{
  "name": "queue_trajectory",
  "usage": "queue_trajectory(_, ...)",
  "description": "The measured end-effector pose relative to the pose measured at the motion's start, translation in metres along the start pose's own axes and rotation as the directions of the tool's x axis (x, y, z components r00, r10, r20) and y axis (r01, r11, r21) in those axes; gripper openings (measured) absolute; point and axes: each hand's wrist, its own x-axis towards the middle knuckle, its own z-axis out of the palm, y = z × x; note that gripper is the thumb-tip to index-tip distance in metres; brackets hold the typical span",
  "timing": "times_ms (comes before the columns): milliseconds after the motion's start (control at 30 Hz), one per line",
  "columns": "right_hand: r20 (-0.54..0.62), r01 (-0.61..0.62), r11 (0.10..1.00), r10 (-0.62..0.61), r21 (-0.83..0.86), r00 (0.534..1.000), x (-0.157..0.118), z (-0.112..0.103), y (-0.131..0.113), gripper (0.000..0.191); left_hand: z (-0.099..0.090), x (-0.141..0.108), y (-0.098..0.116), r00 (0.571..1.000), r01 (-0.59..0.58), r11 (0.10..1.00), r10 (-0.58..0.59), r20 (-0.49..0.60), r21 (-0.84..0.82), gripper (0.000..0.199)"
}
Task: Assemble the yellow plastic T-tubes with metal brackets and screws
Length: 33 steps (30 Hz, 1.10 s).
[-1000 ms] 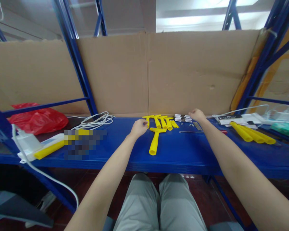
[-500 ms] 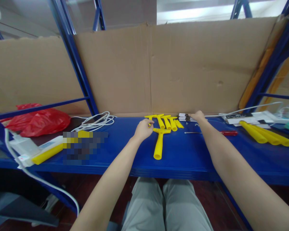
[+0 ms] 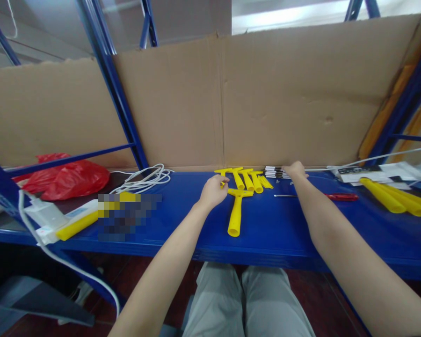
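Observation:
My left hand (image 3: 214,192) is closed in a pinch on a small yellow plastic piece (image 3: 223,184), above the left end of a T-shaped handle. That yellow T-shaped handle (image 3: 235,213) lies alone near me, its hollow round end facing my body. Behind it, several similar yellow handles (image 3: 247,180) lie in a row, with small flat yellow pieces (image 3: 265,182) at their right end. My right hand (image 3: 296,170) reaches to the right end of a stack of black-and-white strips (image 3: 272,172). Its fingers are bent together there, and their tips are hidden.
A screwdriver with a red handle (image 3: 342,197) lies beneath my right forearm, near tiny metal parts. Yellow tubes (image 3: 389,199) and papers are at the right. A coiled white cable (image 3: 154,178), red plastic bag (image 3: 73,178) and power strip are left. Cardboard (image 3: 182,107) backs the blue table (image 3: 189,229).
The view has shifted slightly, so everything sits a little differently in the picture. Both hands stay at nearly the same places over the table.

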Motion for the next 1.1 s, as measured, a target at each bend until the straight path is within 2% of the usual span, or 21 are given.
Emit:
queue_trajectory(233,0.001,0.022,0.999,-0.021,-0.042,1.000,0.000,0.003,-0.003,0.051,-0.002,-0.001,0.003,1.000,0.010,1.000,-0.010,0.009,-0.008,0.027)
queue_trajectory(367,-0.101,0.002,0.999,-0.006,-0.037,0.995,-0.003,0.003,-0.007,0.046,-0.002,-0.001,0.002,1.000,0.014,1.000,-0.014,0.013,-0.010,0.027)
queue_trajectory(500,-0.199,0.014,0.999,-0.007,0.038,0.980,-0.005,-0.003,-0.006,0.048,-0.001,0.000,-0.001,1.000,0.013,1.000,-0.013,0.001,-0.014,0.026)
queue_trajectory(667,-0.252,0.153,0.976,-0.111,0.154,0.961,-0.006,-0.017,-0.008,0.047,0.000,0.002,-0.005,1.000,0.026,1.000,-0.026,-0.004,0.004,0.026)
queue_trajectory(867,-0.299,0.392,0.909,-0.338,0.143,0.892,-0.017,-0.031,-0.009,0.050,0.002,0.004,-0.009,1.000,0.031,0.999,-0.030,-0.005,0.036,0.027)
queue_trajectory(967,-0.339,0.437,0.860,-0.341,0.265,0.877,-0.026,-0.034,-0.004,0.059,0.001,0.005,-0.010,0.998,0.065,0.997,-0.065,0.004,0.034,0.027)
queue_trajectory(1033,-0.341,0.421,0.808,-0.291,0.413,0.894,-0.032,-0.033,0.002,0.061,0.000,0.005,-0.011,0.997,0.082,0.996,-0.082,0.002,0.023,0.027)
queue_trajectory(1100,-0.279,0.365,0.747,-0.246,0.556,0.928,-0.037,-0.032,0.008,0.054,0.000,0.006,-0.012,0.996,0.092,0.996,-0.093,0.005,0.020,0.028)
